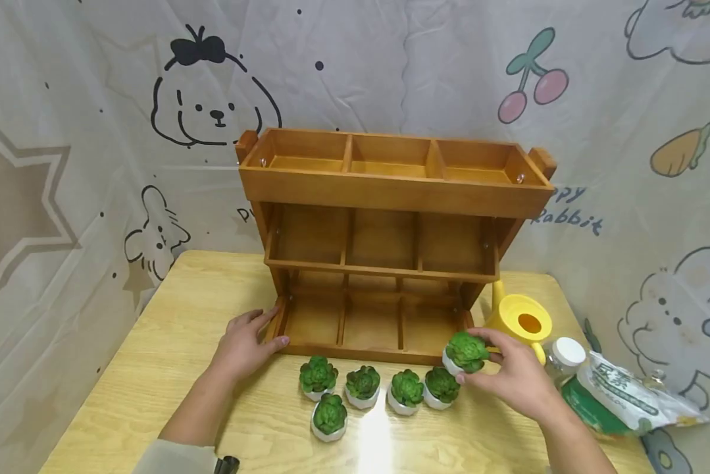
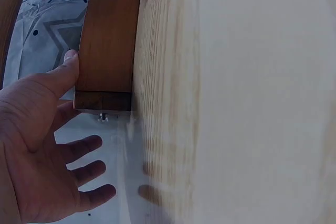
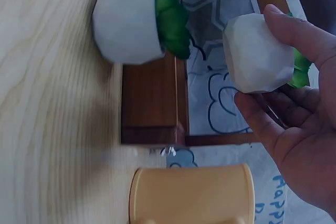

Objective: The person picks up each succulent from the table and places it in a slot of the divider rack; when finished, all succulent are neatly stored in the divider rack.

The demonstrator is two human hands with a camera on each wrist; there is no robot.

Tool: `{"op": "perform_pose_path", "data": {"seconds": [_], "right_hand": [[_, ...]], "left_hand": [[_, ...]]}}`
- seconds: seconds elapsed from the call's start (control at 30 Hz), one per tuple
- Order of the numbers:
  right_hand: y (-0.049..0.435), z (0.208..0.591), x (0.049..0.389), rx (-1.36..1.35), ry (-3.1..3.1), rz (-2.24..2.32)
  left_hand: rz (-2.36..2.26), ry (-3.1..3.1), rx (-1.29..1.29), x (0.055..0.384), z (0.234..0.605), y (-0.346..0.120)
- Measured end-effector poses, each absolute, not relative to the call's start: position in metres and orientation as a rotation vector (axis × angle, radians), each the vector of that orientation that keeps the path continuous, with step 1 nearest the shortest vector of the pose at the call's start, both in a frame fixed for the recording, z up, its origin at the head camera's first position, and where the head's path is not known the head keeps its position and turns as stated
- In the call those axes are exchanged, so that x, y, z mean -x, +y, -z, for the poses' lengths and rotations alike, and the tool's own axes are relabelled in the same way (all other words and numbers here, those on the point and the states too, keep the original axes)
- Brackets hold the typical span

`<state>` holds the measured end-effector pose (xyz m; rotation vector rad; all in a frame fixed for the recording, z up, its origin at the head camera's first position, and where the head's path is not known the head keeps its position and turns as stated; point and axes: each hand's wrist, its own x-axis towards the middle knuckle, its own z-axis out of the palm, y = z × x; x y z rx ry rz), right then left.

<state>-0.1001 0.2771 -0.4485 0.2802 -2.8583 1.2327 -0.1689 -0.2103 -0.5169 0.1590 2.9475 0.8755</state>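
My right hand (image 1: 511,375) pinches a small potted succulent (image 1: 466,352), thumb on one side of its white faceted pot and fingers on the other. It is lifted beside the right front corner of a wooden three-tier shelf (image 1: 396,192). At the shelf's lower left corner, my left hand (image 1: 245,349) touches the wood with thumb and index finger; its other fingers are spread, as the left wrist view shows. On the table before the shelf stand several more succulents, among them one at the left (image 1: 318,376) and one in front (image 1: 329,416).
Right of the shelf is a yellow watering can (image 1: 517,319). Near it are a clear jar with a white lid (image 1: 568,352) and a green and white bag (image 1: 621,395). Each shelf tier has three compartments. A printed cloth (image 1: 355,59) hangs behind the wooden table (image 1: 153,355).
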Motion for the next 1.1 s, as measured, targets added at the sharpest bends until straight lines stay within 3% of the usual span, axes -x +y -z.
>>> {"op": "perform_pose_path", "data": {"seconds": [0.53,1.1], "right_hand": [[0.246,0.445,0.120,-0.289,-2.798,-1.432],[0.207,0.418,0.142,-0.481,-2.737,-1.487]], "left_hand": [[-0.881,2.940,-0.155,0.169,0.519,-0.210],[-0.904,2.924,-0.151,0.170,0.520,-0.211]]}}
